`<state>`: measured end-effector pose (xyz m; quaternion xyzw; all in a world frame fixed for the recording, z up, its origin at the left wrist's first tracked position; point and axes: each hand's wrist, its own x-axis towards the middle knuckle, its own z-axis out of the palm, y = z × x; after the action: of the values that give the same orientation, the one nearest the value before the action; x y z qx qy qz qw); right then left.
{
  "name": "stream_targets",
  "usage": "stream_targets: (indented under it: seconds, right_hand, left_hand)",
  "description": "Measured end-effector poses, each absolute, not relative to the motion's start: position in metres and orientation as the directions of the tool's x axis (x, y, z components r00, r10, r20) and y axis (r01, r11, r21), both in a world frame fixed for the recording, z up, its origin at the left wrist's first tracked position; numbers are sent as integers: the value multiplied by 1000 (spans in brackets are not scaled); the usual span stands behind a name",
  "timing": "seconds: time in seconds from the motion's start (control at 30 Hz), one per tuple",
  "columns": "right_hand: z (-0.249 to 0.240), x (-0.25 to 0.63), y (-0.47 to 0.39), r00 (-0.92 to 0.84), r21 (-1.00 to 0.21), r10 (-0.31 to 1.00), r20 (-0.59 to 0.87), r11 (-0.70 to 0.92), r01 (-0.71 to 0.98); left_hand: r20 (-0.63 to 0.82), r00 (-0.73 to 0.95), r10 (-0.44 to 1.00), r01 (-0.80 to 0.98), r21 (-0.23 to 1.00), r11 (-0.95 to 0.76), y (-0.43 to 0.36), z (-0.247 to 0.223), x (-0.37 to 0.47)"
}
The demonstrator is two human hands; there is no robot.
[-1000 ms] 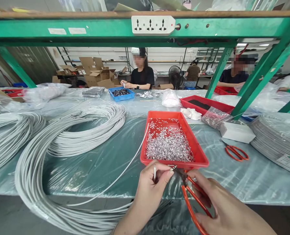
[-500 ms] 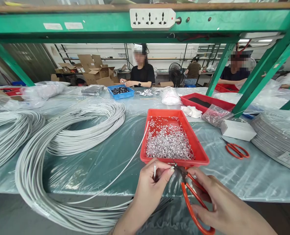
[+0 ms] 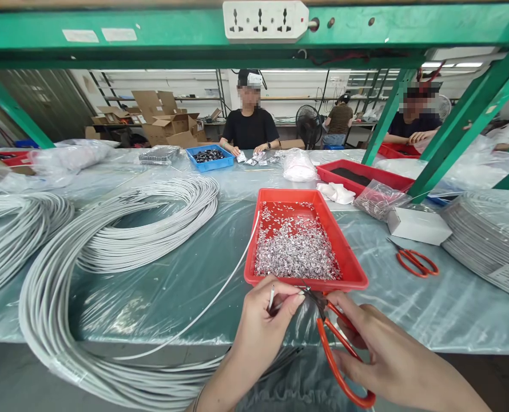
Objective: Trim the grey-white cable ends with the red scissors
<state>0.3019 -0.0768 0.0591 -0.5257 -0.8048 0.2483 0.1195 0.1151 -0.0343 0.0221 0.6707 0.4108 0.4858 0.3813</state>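
Left hand [image 3: 265,315]: pinching white cable [image 3: 271,296] | right hand [image 3: 377,346]: grasping orange-handled cutters [image 3: 334,366] | coil label [image 3: 506,277]: unreadable

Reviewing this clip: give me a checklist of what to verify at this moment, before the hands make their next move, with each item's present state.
1. Left hand holds the white cable piece: ok.
2. Right hand grips the red-handled pliers: ok.
3. Pliers' jaws closed on something: cannot tell; the tips are tiny beside the left fingertips.
4. Red tray of small metal pieces flat on the table, just beyond the hands: ok.
5. Large cable coil wholly on the table: not ok, its near side extends past the edge.
6. Spare scissors clear of both hands: ok.
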Motion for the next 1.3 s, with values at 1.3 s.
stream_targets:
  seconds: [1.3]
  right_hand:
    - [38, 310, -31, -71, -890, 968, 240, 249, 382]
  left_hand:
    - [41, 214, 976, -105, 994, -19, -15, 28, 116]
